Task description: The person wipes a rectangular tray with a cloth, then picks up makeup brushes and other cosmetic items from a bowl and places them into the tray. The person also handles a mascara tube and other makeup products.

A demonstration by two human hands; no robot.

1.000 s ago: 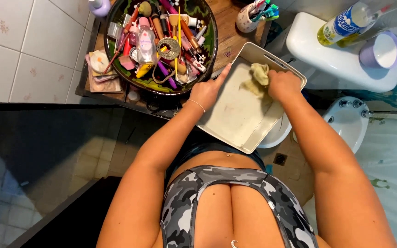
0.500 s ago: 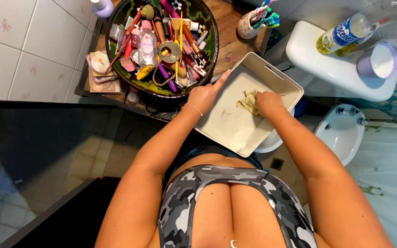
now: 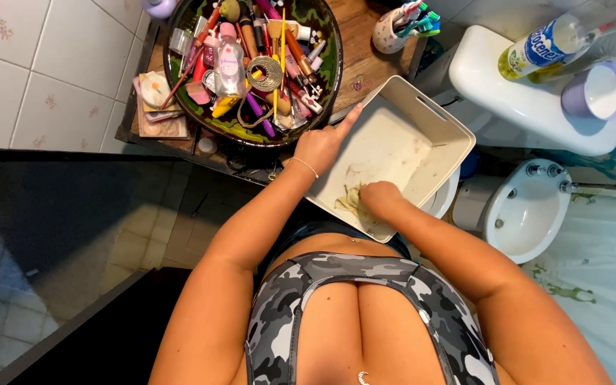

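A white rectangular plastic bin (image 3: 422,117) is held tilted in front of me, its stained inside facing up. My left hand (image 3: 324,145) grips its left rim, forefinger stretched along the edge. My right hand (image 3: 379,196) presses a crumpled yellowish cloth (image 3: 349,199) against the bin's floor at the near corner. Only part of the cloth shows beside the fingers.
A dark round bowl (image 3: 326,68) packed with several cosmetics, tubes and bottles sits on a wooden stand (image 3: 365,53) at the tiled wall. A toothbrush cup (image 3: 397,32) stands behind. To the right are a white toilet tank (image 3: 529,107) with a spray bottle (image 3: 536,46) and lilac cup (image 3: 593,93), and a bidet (image 3: 525,210).
My right hand has dragged the cloth from the bin's far corner across the floor to the near corner. The left hand has kept its hold on the rim.
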